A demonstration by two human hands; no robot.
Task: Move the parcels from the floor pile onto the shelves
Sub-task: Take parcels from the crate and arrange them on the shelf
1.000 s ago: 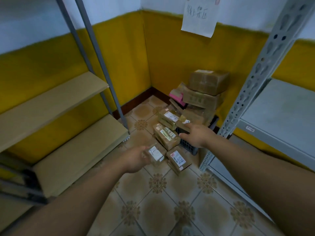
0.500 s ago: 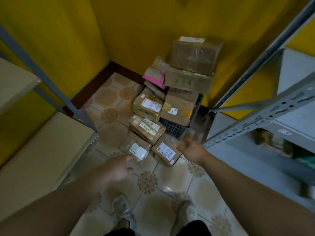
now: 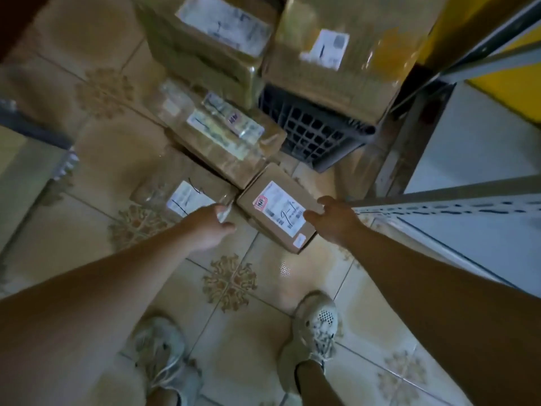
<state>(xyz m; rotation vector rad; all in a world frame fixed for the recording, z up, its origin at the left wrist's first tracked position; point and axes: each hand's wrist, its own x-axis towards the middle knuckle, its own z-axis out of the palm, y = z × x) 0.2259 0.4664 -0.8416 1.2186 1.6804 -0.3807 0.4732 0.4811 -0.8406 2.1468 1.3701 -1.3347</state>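
Several brown cardboard parcels lie piled on the tiled floor. Nearest is a small box [image 3: 275,213] with a white label, and to its left a parcel in clear plastic wrap [image 3: 175,191]. My right hand [image 3: 335,221] grips the small box at its right end, thumb on the label side and fingers over the far edge. My left hand [image 3: 209,228] is at the wrapped parcel's near corner and pinches a bit of its plastic. Behind them lie a longer labelled parcel [image 3: 225,139] and two bigger boxes [image 3: 210,39].
A black plastic crate [image 3: 316,133] stands under one big box [image 3: 336,54]. A grey metal shelf unit [image 3: 468,230] with a perforated rail is at the right, and a wooden shelf [image 3: 20,162] at the left. My two shoes [image 3: 317,323] stand on the tiles below.
I have bent down and the view has dropped close to the pile. Both hands have come down from above the floor onto the two nearest parcels.
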